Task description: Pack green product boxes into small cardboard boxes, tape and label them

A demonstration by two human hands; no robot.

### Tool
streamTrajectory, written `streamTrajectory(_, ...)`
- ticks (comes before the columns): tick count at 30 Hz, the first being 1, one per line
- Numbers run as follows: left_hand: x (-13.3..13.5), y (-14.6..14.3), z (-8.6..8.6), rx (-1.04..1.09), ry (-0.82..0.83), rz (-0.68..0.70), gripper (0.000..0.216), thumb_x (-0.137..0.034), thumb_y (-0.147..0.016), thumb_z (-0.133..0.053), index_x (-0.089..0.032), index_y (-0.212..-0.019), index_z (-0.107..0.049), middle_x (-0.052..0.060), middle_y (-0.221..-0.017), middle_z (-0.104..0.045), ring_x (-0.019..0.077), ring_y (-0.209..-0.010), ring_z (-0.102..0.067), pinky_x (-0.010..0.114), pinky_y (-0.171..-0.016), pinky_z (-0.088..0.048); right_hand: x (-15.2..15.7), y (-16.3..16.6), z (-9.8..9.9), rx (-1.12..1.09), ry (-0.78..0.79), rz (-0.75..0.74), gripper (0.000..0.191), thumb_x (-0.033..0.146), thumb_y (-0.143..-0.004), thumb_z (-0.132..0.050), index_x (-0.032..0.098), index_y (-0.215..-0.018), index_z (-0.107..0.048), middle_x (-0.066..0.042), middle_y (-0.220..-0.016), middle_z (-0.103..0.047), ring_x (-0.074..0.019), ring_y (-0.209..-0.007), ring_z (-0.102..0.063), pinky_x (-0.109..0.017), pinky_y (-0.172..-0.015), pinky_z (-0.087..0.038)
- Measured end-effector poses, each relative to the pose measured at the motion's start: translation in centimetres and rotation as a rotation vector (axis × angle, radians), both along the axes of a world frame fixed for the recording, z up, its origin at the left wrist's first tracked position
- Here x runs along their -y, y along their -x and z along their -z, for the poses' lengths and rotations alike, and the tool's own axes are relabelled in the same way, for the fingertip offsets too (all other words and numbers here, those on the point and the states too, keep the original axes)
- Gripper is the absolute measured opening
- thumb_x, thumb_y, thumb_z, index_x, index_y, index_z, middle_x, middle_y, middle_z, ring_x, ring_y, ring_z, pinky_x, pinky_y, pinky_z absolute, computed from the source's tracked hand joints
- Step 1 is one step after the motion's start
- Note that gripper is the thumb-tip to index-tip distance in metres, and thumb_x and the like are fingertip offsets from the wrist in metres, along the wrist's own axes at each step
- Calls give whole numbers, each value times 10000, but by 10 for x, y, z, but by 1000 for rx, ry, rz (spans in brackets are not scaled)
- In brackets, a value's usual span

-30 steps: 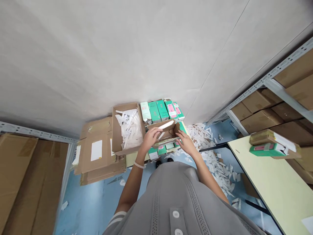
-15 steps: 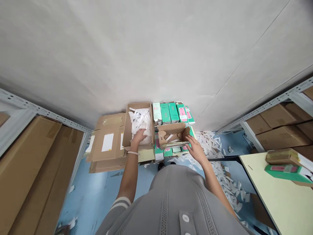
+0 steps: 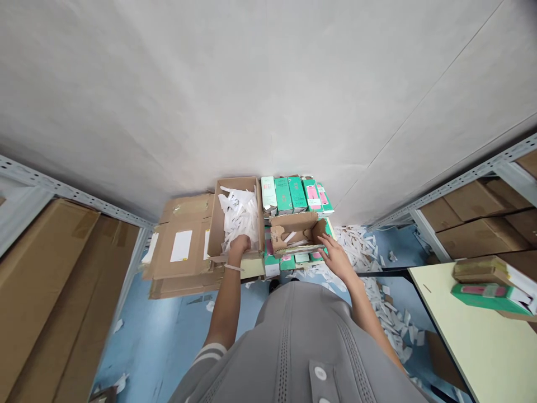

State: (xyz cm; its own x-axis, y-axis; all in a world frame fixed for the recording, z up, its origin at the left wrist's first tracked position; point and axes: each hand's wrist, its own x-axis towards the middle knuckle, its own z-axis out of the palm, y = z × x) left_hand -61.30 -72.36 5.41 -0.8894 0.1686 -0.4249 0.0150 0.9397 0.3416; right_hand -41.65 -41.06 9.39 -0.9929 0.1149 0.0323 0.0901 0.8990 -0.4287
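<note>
My left hand (image 3: pixel 240 244) is inside the near end of an open cardboard box (image 3: pixel 213 232) holding a heap of white paper strips (image 3: pixel 240 214). Its fingers are curled down among the strips, and what they grip is hidden. My right hand (image 3: pixel 334 254) rests at the right end of a smaller, torn-edged cardboard box (image 3: pixel 279 249), fingers stretched out and touching its edge. A few white strips (image 3: pixel 290 237) lie in that smaller box, which stands on top of green and pink cartons (image 3: pixel 287 262).
A row of green and white cartons (image 3: pixel 283 195) stands behind the small box by the wall. Flattened cardboard (image 3: pixel 165 246) lies left. White scraps (image 3: pixel 361 246) cover the floor at right. Metal shelves (image 3: pixel 432 235) and a pale tabletop (image 3: pixel 474 336) stand on the right.
My left hand has drawn back toward me inside the larger box, its fingers now more curled. The right hand stays at the small box.
</note>
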Motion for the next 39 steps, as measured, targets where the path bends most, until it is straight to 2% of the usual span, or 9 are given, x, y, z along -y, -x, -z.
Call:
streamTrajectory(5,2,-3,-12,-198,-53,-112,126,-185,-818,-529,-195,-800,-654,97,-1050,-670,234,-965,-633,311,-766,-450,2,2,-3,14,-11,2,444,326,-950,-392,178,-1353,-506,-126,-1447,-460,-281,-1370,-385,-465,-1103,-368)
streamTrajectory(10,-12,-10,-48,-570,-567,-276,89,-244,-845,-531,-202,-825,-607,32,-865,-668,172,-808,-631,278,-761,-470,7,7,-7,42,-14,11,434,311,-950,-392,184,-1346,-515,-122,-1427,-485,-284,-1367,-386,-478,-1102,-368)
streamTrajectory(15,-64,-43,-95,-648,-875,-193,105,-290,-869,-552,-213,-872,-623,8,-873,-664,146,-816,-619,257,-768,-475,10,12,-8,27,12,-15,437,307,-953,-390,179,-1353,-508,-131,-1424,-488,-272,-1375,-376,-490,-1126,-336)
streamTrajectory(18,-98,-63,-103,-563,-907,-9,117,-277,-894,-528,-222,-875,-629,10,-877,-661,145,-832,-620,262,-792,-478,11,13,-12,17,25,-14,446,308,-959,-380,188,-1377,-483,-121,-1426,-488,-270,-1388,-354,-501,-1129,-326)
streamTrajectory(21,-118,-71,-98,-487,-830,196,137,-259,-908,-511,-230,-942,-640,36,-981,-667,177,-969,-615,310,-895,-467,11,11,-19,5,46,9,453,304,-961,-376,203,-1394,-462,-105,-1428,-488,-272,-1390,-350,-501,-1132,-318)
streamTrajectory(24,-119,-68,-91,-482,-685,261,264,-271,-907,-515,-241,-1155,-601,76,-1258,-588,223,-1220,-510,380,-1055,-386,9,9,-27,-21,84,39,464,294,-958,-375,222,-1412,-439,-90,-1425,-493,-267,-1387,-354,-484,-1128,-324)
streamTrajectory(31,-92,-69,-59,-469,-654,11,489,-352,-916,-480,-216,-1379,-399,123,-1429,-414,222,-1376,-348,391,-1151,-292,7,5,-34,-104,136,94,513,268,-951,-367,255,-1464,-351,-71,-1513,-370,-252,-1394,-337,-480,-1142,-303)
streamTrajectory(35,-89,-84,-30,-290,-632,-98,575,-363,-901,-495,-169,-1414,-324,169,-1470,-346,236,-1415,-288,386,-1164,-260,8,8,-32,-129,159,155,545,264,-944,-373,250,-1484,-303,-78,-1552,-280,-255,-1408,-312,-461,-1133,-328)
streamTrajectory(39,-94,-97,-18,-49,-535,-120,609,-377,-895,-501,-225,-1452,-311,136,-1574,-181,259,-1479,-95,427,-1178,-196,10,14,-24,-61,196,268,538,282,-945,-362,253,-1480,-316,-100,-1551,-257,-272,-1372,-379,-442,-1071,-415)
